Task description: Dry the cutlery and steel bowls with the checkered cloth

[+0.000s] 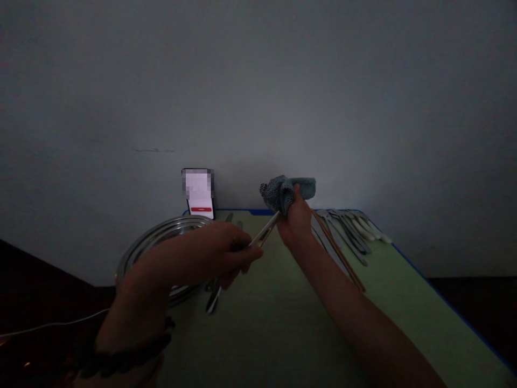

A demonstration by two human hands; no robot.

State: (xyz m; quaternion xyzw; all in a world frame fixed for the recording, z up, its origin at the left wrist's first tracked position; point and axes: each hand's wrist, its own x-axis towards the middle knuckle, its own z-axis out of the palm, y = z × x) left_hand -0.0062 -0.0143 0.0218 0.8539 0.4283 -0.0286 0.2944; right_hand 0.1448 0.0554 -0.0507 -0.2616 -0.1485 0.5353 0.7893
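Observation:
My left hand point(238, 250) is closed on one end of a slim, pale utensil point(265, 229), a light rod shape with a narrow gap along it. Its far end runs into a bunched blue-grey cloth point(280, 194), so its kind is hidden. My right hand point(297, 218) grips the cloth around that end, above the table's far edge. Beneath my left hand, a dark-handled piece of cutlery point(212, 302) lies on the green table point(262, 323).
Left of centre sits a round, shiny metal bowl or basin point(135, 248), partly behind my left forearm. A lit phone point(201, 194) leans against the wall. Wooden chopsticks point(343, 258) and several spoons and forks point(351, 231) lie on the right.

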